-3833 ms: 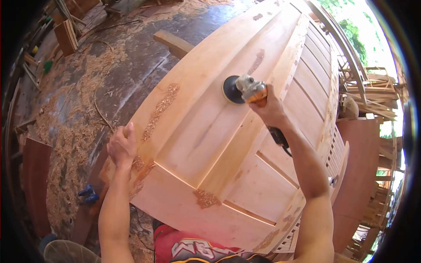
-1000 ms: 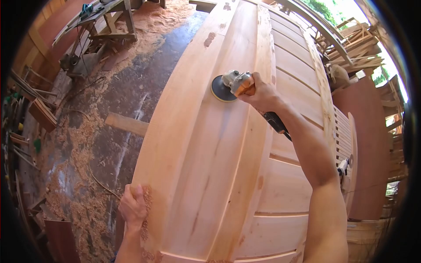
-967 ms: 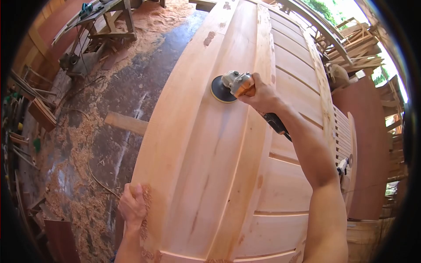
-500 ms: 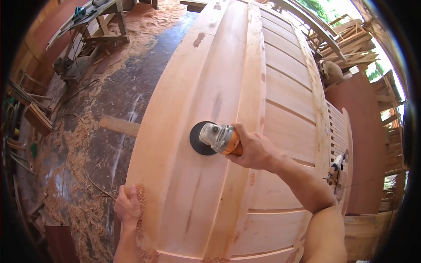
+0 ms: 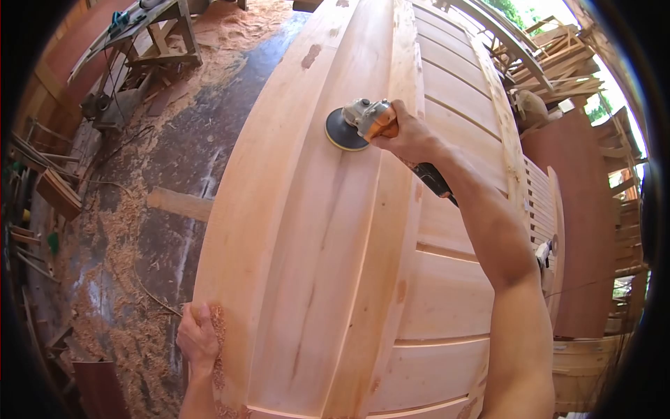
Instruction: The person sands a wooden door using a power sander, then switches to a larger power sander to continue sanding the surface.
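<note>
My right hand (image 5: 412, 138) is wrapped around the orange body of an angle grinder (image 5: 370, 116) fitted with a round dark sanding disc (image 5: 343, 131). The disc's far-left rim looks slightly lifted, while its near edge is on or close to the recessed board of a long pale wooden panel (image 5: 328, 230); exact contact is hard to tell. Dark streaks run along the grain below the disc. My left hand (image 5: 198, 338) grips the panel's left edge near the bottom of the view, its fingers partly hidden by the edge. Fine shavings lie beside it.
A wooden support bar (image 5: 180, 203) juts out from under the panel's left side. Shavings and a thin cord (image 5: 150, 293) lie on the dark floor. A workbench (image 5: 164, 35) stands far left. Another power tool (image 5: 542, 253) rests on a slatted piece at right, near stacked scrap wood (image 5: 558, 63).
My right hand has carried the grinder up and slightly right along the recessed board, and the disc is tilted more. My left hand has stayed at the panel's edge.
</note>
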{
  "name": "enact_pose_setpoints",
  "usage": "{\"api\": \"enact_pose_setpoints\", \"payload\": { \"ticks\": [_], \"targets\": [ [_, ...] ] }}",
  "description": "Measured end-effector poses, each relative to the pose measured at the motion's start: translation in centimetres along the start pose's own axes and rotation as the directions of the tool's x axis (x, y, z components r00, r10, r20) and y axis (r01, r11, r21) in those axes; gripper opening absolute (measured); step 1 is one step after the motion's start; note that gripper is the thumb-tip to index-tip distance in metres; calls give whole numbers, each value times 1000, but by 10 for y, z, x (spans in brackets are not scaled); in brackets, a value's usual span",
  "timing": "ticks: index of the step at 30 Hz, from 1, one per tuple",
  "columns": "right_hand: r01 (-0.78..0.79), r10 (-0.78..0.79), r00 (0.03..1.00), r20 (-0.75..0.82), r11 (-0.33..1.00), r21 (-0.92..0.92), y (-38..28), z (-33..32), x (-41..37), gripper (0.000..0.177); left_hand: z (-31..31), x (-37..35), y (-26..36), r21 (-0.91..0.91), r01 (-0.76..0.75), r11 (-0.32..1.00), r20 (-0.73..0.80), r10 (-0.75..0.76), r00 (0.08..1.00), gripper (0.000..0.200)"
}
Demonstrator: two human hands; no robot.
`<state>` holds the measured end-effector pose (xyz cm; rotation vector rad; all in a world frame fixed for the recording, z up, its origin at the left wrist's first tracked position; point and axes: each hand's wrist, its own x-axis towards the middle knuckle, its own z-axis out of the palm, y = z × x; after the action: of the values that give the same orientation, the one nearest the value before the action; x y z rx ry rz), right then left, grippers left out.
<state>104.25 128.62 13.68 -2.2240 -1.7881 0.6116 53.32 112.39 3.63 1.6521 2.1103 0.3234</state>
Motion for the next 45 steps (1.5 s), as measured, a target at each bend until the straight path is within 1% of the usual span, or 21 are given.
{"api": "enact_pose_setpoints", "payload": {
  "ticks": [1, 4, 7, 10, 11, 14, 17, 19, 20, 25, 28, 31, 32, 35, 37, 38, 41, 42, 43, 44, 45],
  "targets": [
    [16, -16, 1000, 1, 1000, 14, -2, 0, 0, 73, 1, 0, -1, -8, -5, 1000, -2, 5, 1000, 50],
    [-66, 66, 998, 8, 998, -25, -8, 1, -8, 71, 1, 1, -5, 22, 9, 1000, 13, -9, 1000, 50],
    [36, -36, 999, -1, 999, 4, -4, 6, -18, 68, 3, 1, -6, 20, 12, 1000, 14, -12, 1000, 50],
    [53, -55, 998, 27, 995, 81, -6, 14, -27, 67, 1, -2, 0, 30, 15, 999, -10, -15, 1000, 50],
    [48, -50, 998, 32, 996, 76, -7, 15, -30, 67, 0, -3, 3, 36, 18, 999, -19, -17, 1000, 50],
    [51, -53, 998, 32, 996, 69, -11, 20, -41, 67, -3, -2, 4, 6, 20, 1000, 25, -20, 999, 50],
    [73, -74, 997, 16, 995, 71, -11, 22, -53, 67, -4, -2, 5, 9, 22, 1000, 22, -22, 1000, 50],
    [74, -76, 997, 23, 995, 74, -15, 23, -62, 67, -2, -3, 3, 32, 12, 999, -8, -12, 1000, 51],
    [81, -83, 996, 26, 995, 61, -15, 25, -65, 67, -1, -3, 2, 45, 7, 999, -23, -6, 1000, 51],
    [154, -154, 988, 24, 988, 22, -24, 29, -82, 65, -3, 0, 1, 0, 3, 1000, 20, -3, 1000, 51],
    [117, -120, 990, 77, 992, 40, -33, 30, -99, 65, -3, 0, 0, 9, 7, 1000, 22, -7, 1000, 52],
    [101, -97, 988, 124, 994, -28, -49, 32, -126, 63, -3, -1, 0, 8, 4, 1000, 15, -5, 1000, 52],
    [108, -108, 985, 136, 994, 10, -48, 38, -134, 64, -4, -2, 1, 6, 2, 1000, 13, -2, 1000, 52],
    [132, -135, 964, 228, 991, 31, -63, 48, -171, 65, -3, -1, -2, 41, 8, 999, 11, -8, 1000, 53],
    [174, -182, 937, 299, 983, 54, -77, 50, -193, 63, -2, -2, -2, 23, -2, 1000, -6, 2, 1000, 53],
    [241, -253, 932, 261, 967, 78, -72, 61, -199, 63, -2, -2, -1, 17, -5, 1000, -13, 5, 1000, 53],
    [134, -133, 954, 269, 991, 13, -77, 43, -180, 63, -5, -2, 3, -18, -9, 1000, 14, 9, 1000, 51],
    [57, -75, 956, 284, 996, 72, -68, 39, -161, 64, -4, -2, 0, -12, -13, 1000, 8, 13, 1000, 51],
    [189, -196, 973, 118, 979, 69, -46, 46, -141, 65, -2, -1, -4, -9, -16, 1000, 0, 16, 1000, 50],
    [237, -247, 969, 10, 939, 247, -18, 64, -114, 67, 0, -1, -7, -7, -21, 1000, -7, 21, 1000, 50],
    [128, -130, 991, 35, 990, 65, -25, 44, -96, 67, 1, 0, -7, -17, -27, 999, -3, 27, 1000, 50]
  ]
}}
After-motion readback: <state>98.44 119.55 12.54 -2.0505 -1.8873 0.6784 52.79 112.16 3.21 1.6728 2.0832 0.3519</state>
